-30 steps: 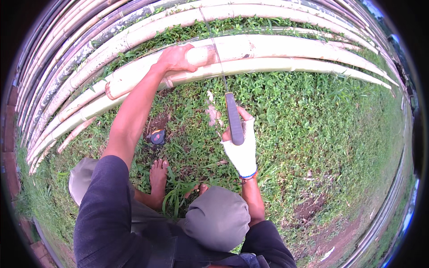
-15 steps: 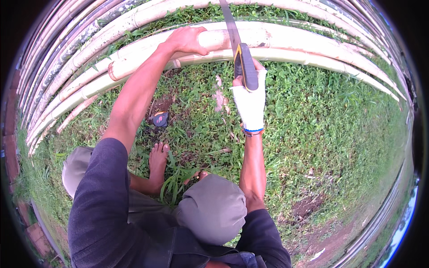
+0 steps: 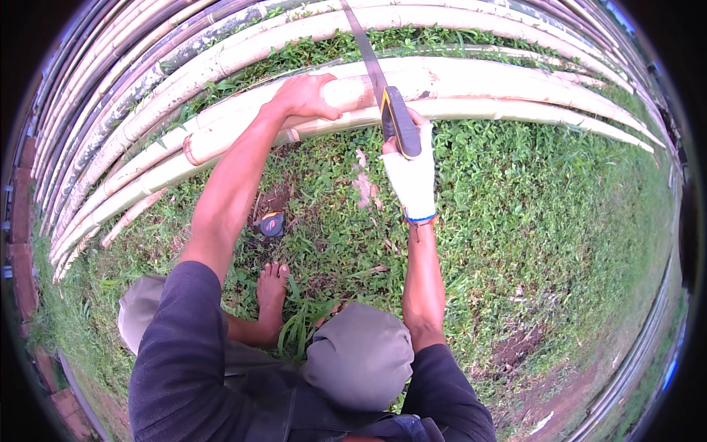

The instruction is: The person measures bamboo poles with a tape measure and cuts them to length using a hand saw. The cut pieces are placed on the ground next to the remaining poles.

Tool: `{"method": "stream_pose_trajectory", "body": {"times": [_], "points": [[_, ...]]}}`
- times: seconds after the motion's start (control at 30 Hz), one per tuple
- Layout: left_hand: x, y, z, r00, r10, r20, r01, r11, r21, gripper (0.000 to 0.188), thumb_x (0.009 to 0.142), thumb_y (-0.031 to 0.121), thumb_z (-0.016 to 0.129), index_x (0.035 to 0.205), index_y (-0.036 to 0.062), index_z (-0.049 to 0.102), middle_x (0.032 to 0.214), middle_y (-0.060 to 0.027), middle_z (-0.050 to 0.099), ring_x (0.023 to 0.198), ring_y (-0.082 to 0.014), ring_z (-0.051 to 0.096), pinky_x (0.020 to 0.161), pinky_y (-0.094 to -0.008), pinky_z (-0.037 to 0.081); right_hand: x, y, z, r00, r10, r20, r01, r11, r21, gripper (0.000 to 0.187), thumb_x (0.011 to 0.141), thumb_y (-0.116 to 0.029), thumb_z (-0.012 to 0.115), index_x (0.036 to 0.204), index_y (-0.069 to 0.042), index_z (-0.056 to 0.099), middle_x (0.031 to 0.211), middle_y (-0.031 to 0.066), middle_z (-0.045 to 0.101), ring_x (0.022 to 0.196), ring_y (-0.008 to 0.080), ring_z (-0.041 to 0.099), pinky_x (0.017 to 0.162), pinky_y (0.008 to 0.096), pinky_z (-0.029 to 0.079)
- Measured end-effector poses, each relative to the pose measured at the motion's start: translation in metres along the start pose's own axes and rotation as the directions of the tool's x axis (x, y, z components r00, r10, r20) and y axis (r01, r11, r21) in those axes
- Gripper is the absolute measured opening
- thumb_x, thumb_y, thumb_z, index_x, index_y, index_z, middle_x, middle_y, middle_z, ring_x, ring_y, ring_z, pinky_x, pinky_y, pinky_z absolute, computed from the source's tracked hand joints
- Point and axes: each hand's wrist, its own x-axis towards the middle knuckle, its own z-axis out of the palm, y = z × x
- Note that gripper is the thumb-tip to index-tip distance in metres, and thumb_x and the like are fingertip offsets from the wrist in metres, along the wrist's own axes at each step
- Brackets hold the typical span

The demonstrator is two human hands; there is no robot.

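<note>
Black saw — yellow-edged handle, grey blade — crosses pale bamboo.

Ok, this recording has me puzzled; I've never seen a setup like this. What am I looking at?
There is no machine: a person works by hand. The view comes from a wide fisheye camera worn on the head, looking down, so straight edges bend. The left hand lies over a thick pale bamboo pole; the gloved right hand holds a saw, its blade across that pole. Other poles lie beyond. On the grass, near a bare foot, sits a dark tape measure.
</note>
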Motion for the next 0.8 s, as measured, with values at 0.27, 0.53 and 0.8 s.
{"method": "stream_pose_trajectory", "body": {"times": [0.27, 0.53, 0.8], "points": [[-0.012, -0.030, 0.014, 1.000, 0.018, 0.017, -0.016, 0.997, -0.080, 0.102, 0.059, 0.052, 0.087, 0.147, 0.0063, 0.065, 0.128, -0.0235, 0.077, 0.117, -0.0391, 0.074, 0.109, -0.0468, 0.056, -0.210, -0.009, -0.055, 0.996, 0.085, 0.007, -0.081, 0.969, -0.234, 0.074, 0.088, -0.002, 0.073, 0.156, -0.005, 0.045, 0.131, 0.0107, 0.064, 0.099, 0.0126, 0.063, 0.093, 0.0312, 0.052], [0.002, 0.001, 0.006, 0.997, -0.021, -0.070, 0.023, 0.999, 0.033, 0.103, 0.062, 0.049, 0.087, 0.152, 0.0083, 0.061, 0.125, -0.0274, 0.076, 0.115, -0.0408, 0.075, 0.107, -0.0472, 0.057, -0.050, 0.000, -0.010, 0.995, 0.098, -0.015, -0.098, 0.995, -0.030, 0.070, 0.085, -0.003, 0.074, 0.152, -0.006, 0.051, 0.109, 0.0075, 0.066, 0.092, 0.0157, 0.062, 0.083, 0.0319, 0.054], [0.001, -0.037, 0.013, 1.000, 0.012, -0.015, -0.013, 0.995, -0.103, 0.104, 0.060, 0.054, 0.088, 0.150, 0.0074, 0.063, 0.137, -0.0283, 0.071, 0.125, -0.0400, 0.071, 0.112, -0.0466, 0.053, -0.236, -0.028, -0.074, 0.985, 0.165, 0.042, -0.156, 0.974, -0.167, 0.074, 0.089, -0.002, 0.077, 0.157, -0.010, 0.049, 0.126, 0.0065, 0.061, 0.088, 0.0114, 0.058, 0.082, 0.0281, 0.051]]}}
